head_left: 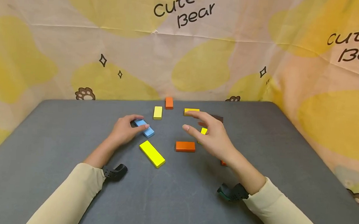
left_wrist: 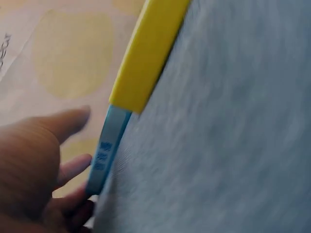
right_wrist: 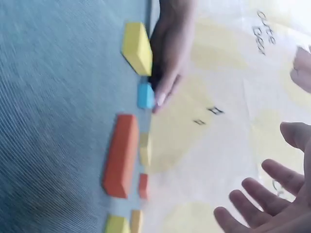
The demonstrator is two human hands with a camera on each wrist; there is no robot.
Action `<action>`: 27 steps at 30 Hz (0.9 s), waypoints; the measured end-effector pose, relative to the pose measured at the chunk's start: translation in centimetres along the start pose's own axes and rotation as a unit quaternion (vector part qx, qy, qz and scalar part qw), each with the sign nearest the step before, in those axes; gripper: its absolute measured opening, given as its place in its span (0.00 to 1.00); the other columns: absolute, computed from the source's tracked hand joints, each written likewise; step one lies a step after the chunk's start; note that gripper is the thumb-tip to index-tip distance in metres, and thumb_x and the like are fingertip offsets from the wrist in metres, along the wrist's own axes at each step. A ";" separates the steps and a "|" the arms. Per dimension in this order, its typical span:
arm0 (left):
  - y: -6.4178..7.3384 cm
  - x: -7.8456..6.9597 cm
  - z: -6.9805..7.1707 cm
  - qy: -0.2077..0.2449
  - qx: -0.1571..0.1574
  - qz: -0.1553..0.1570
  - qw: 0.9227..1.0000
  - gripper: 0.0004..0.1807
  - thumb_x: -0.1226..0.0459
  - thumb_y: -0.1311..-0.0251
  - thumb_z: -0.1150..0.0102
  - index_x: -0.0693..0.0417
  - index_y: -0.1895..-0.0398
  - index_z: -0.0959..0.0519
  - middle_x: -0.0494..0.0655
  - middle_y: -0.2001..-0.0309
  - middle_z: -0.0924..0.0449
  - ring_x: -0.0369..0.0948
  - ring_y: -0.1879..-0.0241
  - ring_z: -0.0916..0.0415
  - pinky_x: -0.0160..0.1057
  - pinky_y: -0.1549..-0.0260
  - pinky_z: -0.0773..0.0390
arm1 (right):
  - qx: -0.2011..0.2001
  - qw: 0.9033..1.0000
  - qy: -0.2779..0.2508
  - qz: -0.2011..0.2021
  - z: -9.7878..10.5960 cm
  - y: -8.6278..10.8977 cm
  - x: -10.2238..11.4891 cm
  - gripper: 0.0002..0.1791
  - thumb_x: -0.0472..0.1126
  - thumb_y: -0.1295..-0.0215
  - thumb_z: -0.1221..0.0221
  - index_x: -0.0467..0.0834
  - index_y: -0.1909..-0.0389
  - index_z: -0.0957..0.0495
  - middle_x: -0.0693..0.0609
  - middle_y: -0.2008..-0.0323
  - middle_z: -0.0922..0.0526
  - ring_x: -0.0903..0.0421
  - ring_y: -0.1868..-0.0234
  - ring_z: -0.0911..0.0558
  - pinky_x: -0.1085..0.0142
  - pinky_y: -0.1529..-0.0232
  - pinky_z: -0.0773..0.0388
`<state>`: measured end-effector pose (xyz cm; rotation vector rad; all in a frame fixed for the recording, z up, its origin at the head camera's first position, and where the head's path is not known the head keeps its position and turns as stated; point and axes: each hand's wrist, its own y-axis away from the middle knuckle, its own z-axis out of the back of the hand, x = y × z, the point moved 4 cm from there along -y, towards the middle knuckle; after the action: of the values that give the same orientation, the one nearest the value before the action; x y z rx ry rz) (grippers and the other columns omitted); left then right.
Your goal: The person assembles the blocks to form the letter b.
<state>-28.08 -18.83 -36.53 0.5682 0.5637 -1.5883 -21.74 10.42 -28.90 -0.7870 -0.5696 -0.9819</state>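
A light blue block (head_left: 148,132) lies flat on the grey table, left of the middle. My left hand (head_left: 125,129) is right at it: in the head view the thumb reaches over the block, with the index finger at its far end. In the left wrist view that thumb (left_wrist: 73,121) stands apart from the blue block (left_wrist: 103,150), and the other fingers are close to its far end. My right hand (head_left: 216,136) hovers above the right-hand blocks, thumb and fingers spread, holding nothing. Beneath it a small yellow block (head_left: 204,131) is partly hidden.
A long yellow block (head_left: 152,154) lies nearest me, an orange block (head_left: 185,146) right of it. Farther back are a pale yellow block (head_left: 157,113), an orange block (head_left: 169,103), a yellow block (head_left: 190,110) and a dark block (head_left: 218,118). A red piece (head_left: 223,163) peeks out beneath my right wrist.
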 end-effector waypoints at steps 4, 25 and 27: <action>-0.1 0.4 -0.3 -0.004 -0.020 -0.018 1.000 0.29 0.50 0.34 0.37 0.53 0.34 0.24 0.62 0.32 0.28 0.63 0.32 0.39 0.62 0.34 0.43 | 0.000 1.000 0.006 0.023 -1.5 0.4 0.2 0.23 0.48 0.32 0.35 0.51 0.37 0.21 0.56 0.38 0.19 0.54 0.37 0.21 0.55 0.35 0.24; 0.2 0.7 -0.9 -0.016 -0.039 -0.018 0.999 0.29 0.49 0.35 0.36 0.52 0.34 0.23 0.61 0.32 0.27 0.62 0.34 0.36 0.62 0.37 0.40 | 0.119 0.976 -0.110 0.148 -7.7 2.7 -0.7 0.21 0.39 0.34 0.33 0.42 0.41 0.19 0.46 0.39 0.17 0.55 0.38 0.19 0.61 0.38 0.21; 0.2 0.7 -0.9 -0.016 -0.041 -0.018 0.999 0.29 0.49 0.35 0.36 0.52 0.34 0.24 0.61 0.32 0.27 0.62 0.34 0.37 0.62 0.37 0.40 | 0.127 0.975 -0.100 0.154 -8.1 2.8 -0.8 0.20 0.39 0.34 0.33 0.42 0.41 0.19 0.47 0.39 0.18 0.56 0.37 0.20 0.62 0.36 0.22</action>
<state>-27.93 -18.80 -37.67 0.4718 0.6152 -1.5987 -18.99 5.28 -35.29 -0.7230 -0.7072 -0.5345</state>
